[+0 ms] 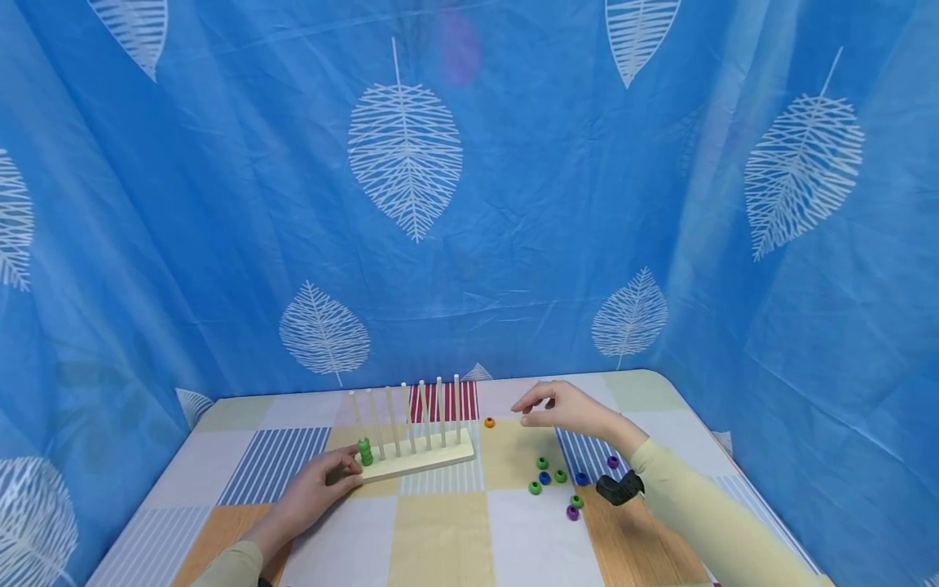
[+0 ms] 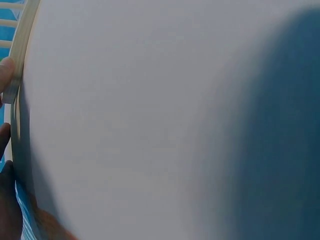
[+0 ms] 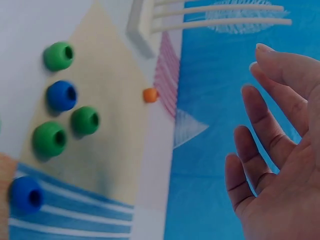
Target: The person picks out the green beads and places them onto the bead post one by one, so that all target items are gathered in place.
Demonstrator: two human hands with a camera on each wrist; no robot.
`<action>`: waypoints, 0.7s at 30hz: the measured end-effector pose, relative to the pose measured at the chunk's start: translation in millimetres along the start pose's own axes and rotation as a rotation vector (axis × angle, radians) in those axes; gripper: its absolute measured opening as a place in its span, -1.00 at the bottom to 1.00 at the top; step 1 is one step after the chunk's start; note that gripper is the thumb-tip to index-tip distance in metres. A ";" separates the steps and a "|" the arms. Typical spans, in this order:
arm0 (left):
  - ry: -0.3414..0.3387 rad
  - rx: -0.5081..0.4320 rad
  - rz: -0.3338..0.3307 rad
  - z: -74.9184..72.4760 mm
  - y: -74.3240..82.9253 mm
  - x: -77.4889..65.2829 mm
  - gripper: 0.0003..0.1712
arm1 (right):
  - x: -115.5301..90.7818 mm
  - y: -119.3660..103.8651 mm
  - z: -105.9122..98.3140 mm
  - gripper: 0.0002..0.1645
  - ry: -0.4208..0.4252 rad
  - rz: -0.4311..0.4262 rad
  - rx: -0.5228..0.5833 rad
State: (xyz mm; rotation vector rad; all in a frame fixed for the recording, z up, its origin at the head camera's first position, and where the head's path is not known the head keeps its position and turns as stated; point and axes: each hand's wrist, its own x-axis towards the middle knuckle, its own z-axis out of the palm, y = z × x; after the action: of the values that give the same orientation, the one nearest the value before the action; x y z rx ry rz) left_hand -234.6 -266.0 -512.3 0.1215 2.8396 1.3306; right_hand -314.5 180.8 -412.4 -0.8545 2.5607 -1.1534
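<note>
A pale wooden peg rack (image 1: pixel 421 465) with a row of upright pegs stands on the table. Green beads (image 1: pixel 365 451) are stacked on its leftmost peg. My left hand (image 1: pixel 323 483) holds the rack's left end between thumb and fingers; in the left wrist view the thumb (image 2: pixel 6 72) lies on the base's edge. My right hand (image 1: pixel 568 409) hovers over the table, right of the rack, fingers loosely bent and apart with nothing in them. An orange bead (image 1: pixel 489 422) lies between the rack and this hand, and green beads (image 3: pixel 59 56) show in the right wrist view.
Loose blue (image 1: pixel 582 478), green (image 1: pixel 535 487) and purple beads (image 1: pixel 572 513) are scattered below the right hand. Another purple bead (image 1: pixel 612 461) is near the black wrist strap (image 1: pixel 620 487). A blue curtain (image 1: pixel 513 204) with white leaves surrounds the patchwork-patterned table (image 1: pixel 440 538).
</note>
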 end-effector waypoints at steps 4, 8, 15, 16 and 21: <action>0.000 0.001 0.004 0.1 -1.1 -0.1 -0.88 | -5.1 14.5 4.2 -0.74 0.001 0.023 -0.001; -0.004 0.001 -0.003 0.0 -1.4 -0.7 -0.88 | -10.0 25.8 9.4 -0.71 -0.007 0.050 -0.008; -0.010 -0.006 -0.003 0.0 -1.3 -0.4 -0.88 | -19.8 40.2 13.9 -0.71 -0.012 0.031 -0.020; -0.008 -0.004 -0.001 -0.1 -1.3 -0.2 -0.88 | -20.9 41.9 14.0 -0.71 -0.016 0.033 -0.016; -0.004 -0.002 0.007 -0.1 -1.5 0.6 -0.88 | -25.2 51.3 12.8 -0.72 -0.039 0.041 0.011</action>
State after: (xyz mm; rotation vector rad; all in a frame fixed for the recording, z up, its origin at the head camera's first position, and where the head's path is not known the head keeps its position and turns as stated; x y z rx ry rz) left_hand -235.3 -267.0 -513.3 0.1342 2.8374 1.3325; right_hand -310.6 214.6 -460.1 -0.8101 2.5265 -1.1262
